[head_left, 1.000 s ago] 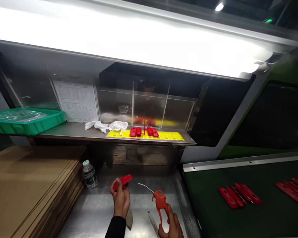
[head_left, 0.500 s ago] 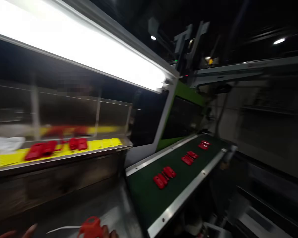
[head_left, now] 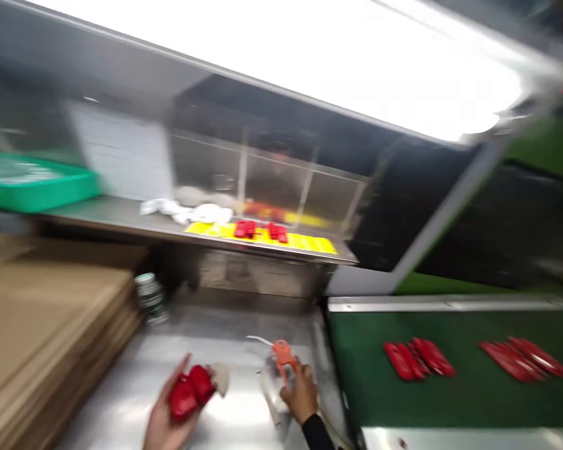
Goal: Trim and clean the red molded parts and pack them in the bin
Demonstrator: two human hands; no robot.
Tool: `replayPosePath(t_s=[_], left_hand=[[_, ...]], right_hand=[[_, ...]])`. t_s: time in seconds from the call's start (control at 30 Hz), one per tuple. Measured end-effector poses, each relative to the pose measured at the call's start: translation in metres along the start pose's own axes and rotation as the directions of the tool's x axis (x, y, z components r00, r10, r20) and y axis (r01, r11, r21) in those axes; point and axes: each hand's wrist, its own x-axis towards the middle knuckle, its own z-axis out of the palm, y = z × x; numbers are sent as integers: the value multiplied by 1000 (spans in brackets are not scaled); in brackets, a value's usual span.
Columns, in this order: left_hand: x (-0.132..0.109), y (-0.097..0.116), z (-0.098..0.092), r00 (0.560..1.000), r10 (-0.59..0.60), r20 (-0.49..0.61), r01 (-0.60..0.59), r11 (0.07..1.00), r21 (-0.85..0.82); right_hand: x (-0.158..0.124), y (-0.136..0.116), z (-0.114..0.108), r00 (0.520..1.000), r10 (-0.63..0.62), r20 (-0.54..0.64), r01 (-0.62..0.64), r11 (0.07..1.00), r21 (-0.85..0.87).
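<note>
The picture is motion-blurred. My left hand [head_left: 166,420] is at the bottom centre over a steel worktop [head_left: 122,400] and holds a red plastic part [head_left: 190,390], with a pale scrap just right of it. My right hand [head_left: 300,392] grips an orange air blow gun [head_left: 281,356] whose thin metal nozzle points left. A dark sleeve covers my right wrist. The two hands are about a hand's width apart.
A green conveyor belt [head_left: 450,400] on the right carries several red parts [head_left: 417,359]. A steel shelf [head_left: 117,215] behind holds yellow sheets, red parts [head_left: 260,231], white cloth and a green tray [head_left: 32,187]. Stacked cardboard [head_left: 42,325] and a water bottle [head_left: 150,299] stand left.
The camera swung right toward the conveyor, then back down to the worktop. My left hand now holds the red part lower, palm up; my right hand still holds the blow gun.
</note>
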Motion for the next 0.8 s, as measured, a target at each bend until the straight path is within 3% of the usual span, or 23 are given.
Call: replayPosePath(t_s=[0.1,0.2,0.3,0.37,0.4,0.43,0.5,0.53,0.57,0.63,0.73,0.8], left_hand=[[-23,-6,-71,992,-51,-116,46,998,-44],[-52,-20,-121,976,-16,-216,-1,997,-81],[-81,-18,-148,972,96,-213,-120,988,-102],[-96,-10,-157,955,227,-190,-250,962,-111],[-102,-5,-160,938,297,-182,-319,942,-108],[-108,0,-163,915,363,-177,-383,918,-99],[-119,8,-171,868,464,-175,-480,875,-63],[-127,11,-177,848,499,-178,-513,857,-42],[-135,14,-185,830,525,-188,-538,842,-23],[-157,20,-211,793,562,-234,-577,817,7],[-197,24,-270,723,596,-348,-618,784,58],[-225,22,-318,663,633,-400,-607,767,208]], right_hand=[[17,6,18,993,-6,117,9,1000,-26],[15,9,23,990,-33,138,34,999,-5],[-2,-13,23,992,-57,108,50,996,73],[-28,-53,28,972,-172,159,139,970,197],[-47,-80,31,938,-272,213,207,936,284],[-71,-109,35,872,-402,280,280,878,389],[-124,-170,43,669,-636,385,357,729,585],[-151,-198,46,533,-741,407,357,634,686],[-176,-222,49,399,-817,416,334,552,764],[-221,-258,57,208,-889,409,313,456,833],[-274,-281,77,74,-872,483,389,471,791],[-307,-286,95,-1,-821,572,466,505,726]])
